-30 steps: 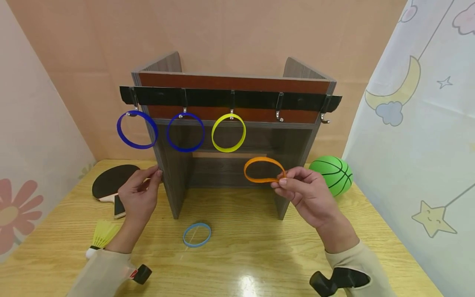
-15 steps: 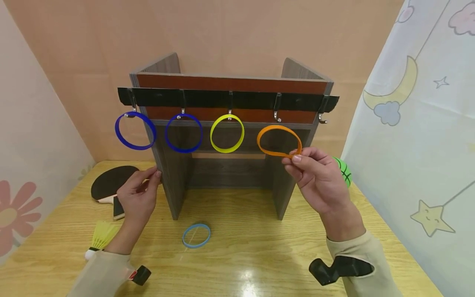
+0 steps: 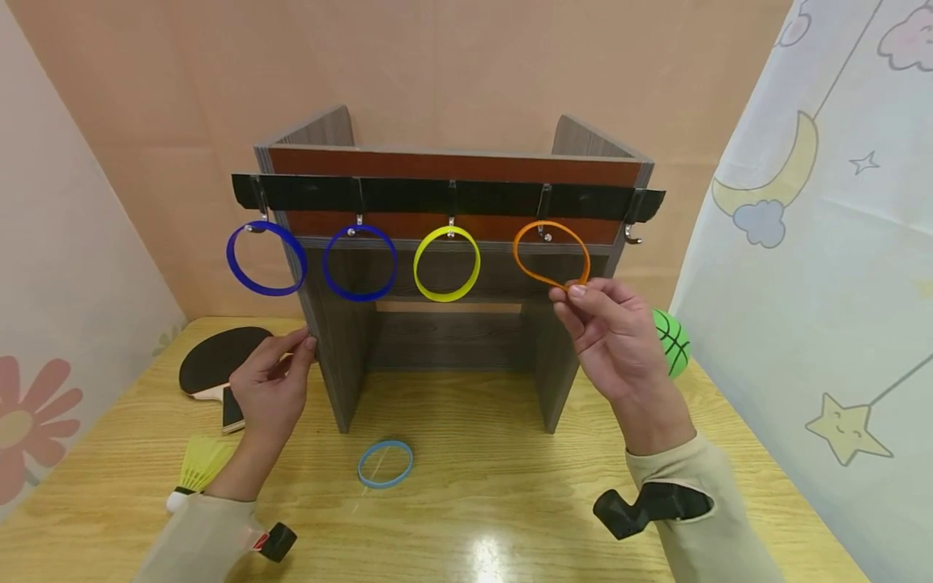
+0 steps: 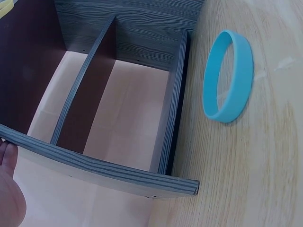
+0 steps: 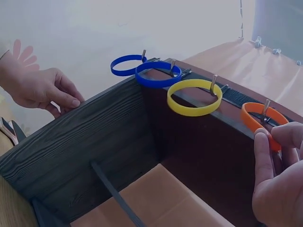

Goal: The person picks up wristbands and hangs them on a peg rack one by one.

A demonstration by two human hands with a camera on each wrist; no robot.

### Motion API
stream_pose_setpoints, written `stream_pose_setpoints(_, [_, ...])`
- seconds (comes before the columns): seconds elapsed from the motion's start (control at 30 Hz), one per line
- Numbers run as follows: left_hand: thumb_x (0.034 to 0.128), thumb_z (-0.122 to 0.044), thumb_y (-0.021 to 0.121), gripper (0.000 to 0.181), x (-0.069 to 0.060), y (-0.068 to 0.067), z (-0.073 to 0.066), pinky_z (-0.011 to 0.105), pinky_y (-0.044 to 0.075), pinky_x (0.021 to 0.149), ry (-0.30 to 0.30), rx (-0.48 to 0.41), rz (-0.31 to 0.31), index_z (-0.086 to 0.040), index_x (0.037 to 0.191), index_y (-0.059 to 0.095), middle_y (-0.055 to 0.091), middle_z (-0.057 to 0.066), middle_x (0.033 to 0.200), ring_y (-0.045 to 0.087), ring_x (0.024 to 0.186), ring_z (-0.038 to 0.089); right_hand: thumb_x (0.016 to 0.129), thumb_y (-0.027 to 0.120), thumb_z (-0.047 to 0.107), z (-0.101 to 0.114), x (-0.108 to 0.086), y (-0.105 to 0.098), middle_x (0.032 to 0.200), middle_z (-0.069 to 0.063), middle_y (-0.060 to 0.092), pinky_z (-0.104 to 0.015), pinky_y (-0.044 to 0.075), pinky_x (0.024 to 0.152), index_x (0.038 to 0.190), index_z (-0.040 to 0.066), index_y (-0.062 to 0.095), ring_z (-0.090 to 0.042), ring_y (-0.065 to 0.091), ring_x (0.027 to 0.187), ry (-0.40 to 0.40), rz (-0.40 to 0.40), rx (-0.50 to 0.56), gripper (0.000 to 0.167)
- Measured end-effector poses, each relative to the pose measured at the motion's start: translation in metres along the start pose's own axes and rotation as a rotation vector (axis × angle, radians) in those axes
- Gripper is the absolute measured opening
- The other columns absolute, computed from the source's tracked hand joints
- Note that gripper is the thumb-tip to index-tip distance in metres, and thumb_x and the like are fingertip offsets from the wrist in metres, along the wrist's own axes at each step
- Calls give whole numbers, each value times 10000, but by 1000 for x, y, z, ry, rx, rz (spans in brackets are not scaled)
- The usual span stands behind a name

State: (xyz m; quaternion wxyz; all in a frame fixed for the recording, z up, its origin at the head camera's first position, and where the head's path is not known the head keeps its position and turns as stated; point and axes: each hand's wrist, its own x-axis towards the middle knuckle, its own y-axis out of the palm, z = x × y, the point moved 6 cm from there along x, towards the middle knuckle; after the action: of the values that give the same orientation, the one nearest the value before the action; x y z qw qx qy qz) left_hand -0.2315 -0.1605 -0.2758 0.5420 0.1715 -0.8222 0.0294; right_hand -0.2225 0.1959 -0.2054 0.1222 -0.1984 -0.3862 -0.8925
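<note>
My right hand (image 3: 619,348) pinches the lower right of an orange band (image 3: 519,253), whose loop surrounds the fourth hook's tip; in the right wrist view that hook stands inside the orange band (image 5: 250,120). My left hand (image 3: 271,385) grips the left side panel of the grey wooden shelf (image 3: 330,348). Two dark blue bands (image 3: 235,267) (image 3: 330,279) and a yellow band (image 3: 477,267) hang from the three hooks to the left. On the black strip (image 3: 496,197), the far right hook (image 3: 632,236) holds no band.
A light blue band (image 3: 362,476) lies on the table (image 3: 466,518) before the shelf. At the left are a black paddle (image 3: 219,356) and a yellow shuttlecock (image 3: 200,463). A green ball (image 3: 672,344) sits behind my right hand. Patterned cloth (image 3: 824,283) stands at the right.
My right hand has moved up, bringing the orange band from below the strip to the fourth hook, with the loop now around its tip. My left hand has stayed on the panel.
</note>
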Motion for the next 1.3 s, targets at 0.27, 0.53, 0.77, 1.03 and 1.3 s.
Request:
stream_pose_setpoints(0.27, [752,225,628,105,0,0,-1,142,523,651,10,14,-2,199,846,665,616,234,698,597,643,72,868,574,-137,-8,0,-4,808,-174,659,-296,549,766,794,-57,653,-270,684,776,5,-56,-9,135])
stream_pose_setpoints(0.53, [755,219,631,98,-1,0,0,138,521,657,5,14,-6,200,846,663,618,233,704,593,642,70,845,616,-127,-19,-1,-5,807,-162,664,-299,556,749,781,-24,655,-261,683,768,3,-78,-26,127])
stream_pose_setpoints(0.77, [753,228,627,104,-1,0,0,139,522,659,-8,10,-4,205,849,659,619,228,707,594,644,72,836,635,-124,-24,-1,-5,812,-151,673,-284,564,714,794,0,668,-259,684,758,-16,-78,-54,135])
stream_pose_setpoints(1.03, [754,224,627,100,-1,1,-1,144,525,660,1,-3,-8,206,847,660,621,233,707,597,644,76,832,660,-95,-29,-5,-8,796,-132,675,-254,563,678,791,7,670,-222,683,725,-22,-86,-91,111])
stream_pose_setpoints(1.3, [752,226,630,108,-1,0,1,146,525,668,3,-1,-9,203,852,662,627,241,720,602,649,78,855,599,-122,-46,-13,-13,780,-87,680,-216,550,629,754,45,661,-171,665,671,20,-92,-149,205])
